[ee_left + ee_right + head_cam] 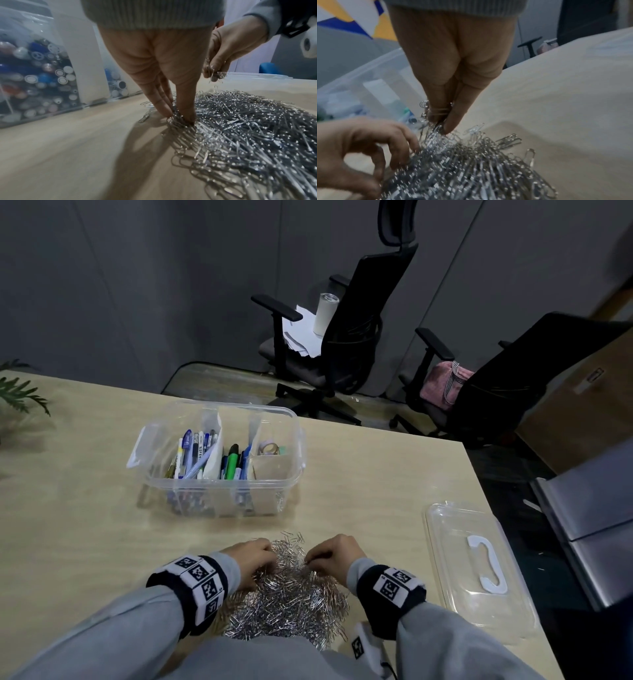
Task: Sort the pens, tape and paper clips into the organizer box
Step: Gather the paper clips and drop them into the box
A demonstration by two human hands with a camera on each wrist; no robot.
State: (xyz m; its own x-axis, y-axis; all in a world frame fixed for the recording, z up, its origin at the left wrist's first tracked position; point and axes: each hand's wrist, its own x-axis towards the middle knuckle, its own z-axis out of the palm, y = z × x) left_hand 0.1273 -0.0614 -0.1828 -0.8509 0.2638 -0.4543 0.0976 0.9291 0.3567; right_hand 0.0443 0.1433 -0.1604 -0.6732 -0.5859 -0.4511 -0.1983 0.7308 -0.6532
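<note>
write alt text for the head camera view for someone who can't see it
Both hands, left hand and right hand, gather clips from a large pile of paper clips on a wooden table. Behind it stands a clear organizer box holding pens and tape; its lid lies right.

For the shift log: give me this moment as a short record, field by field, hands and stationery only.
left hand: fingertips pinch paper clips at the edge of the pile
right hand: pinches a small bunch of clips, lifted just off the pile
paper clip pile: on the table, near the person
organizer box: open; pens upright, tape rolls in a far-right compartment
lid: flat on the table, right
</note>
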